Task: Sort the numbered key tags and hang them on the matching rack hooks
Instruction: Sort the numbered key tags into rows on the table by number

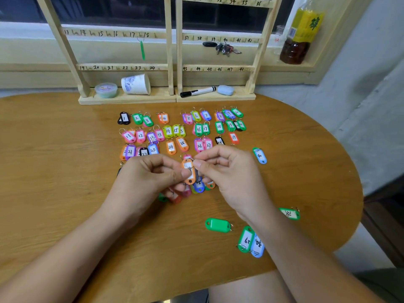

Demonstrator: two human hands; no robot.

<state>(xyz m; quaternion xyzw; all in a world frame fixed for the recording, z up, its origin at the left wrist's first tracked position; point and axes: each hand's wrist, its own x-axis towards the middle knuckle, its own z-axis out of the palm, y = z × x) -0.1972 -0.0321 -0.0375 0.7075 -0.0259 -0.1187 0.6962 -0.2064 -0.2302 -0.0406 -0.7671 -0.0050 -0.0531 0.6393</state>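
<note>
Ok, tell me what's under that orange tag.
Beneath the orange tag lies a heap of tags: blue, pink, red, a green edge. The left hand and right hand cover the rest; numbers unreadable.

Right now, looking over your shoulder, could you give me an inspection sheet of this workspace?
Surface: wooden table, rounded edge.
Job's things: numbered tags laid in rows; loose tags nearer the person; rack holds one green tag.
Clutter: cup, marker, keys, bottle.
Grips: left hand and right hand both pinch an orange tag.
Cables: nothing seen.
Surroundings: window behind the rack; wall on the right.
</note>
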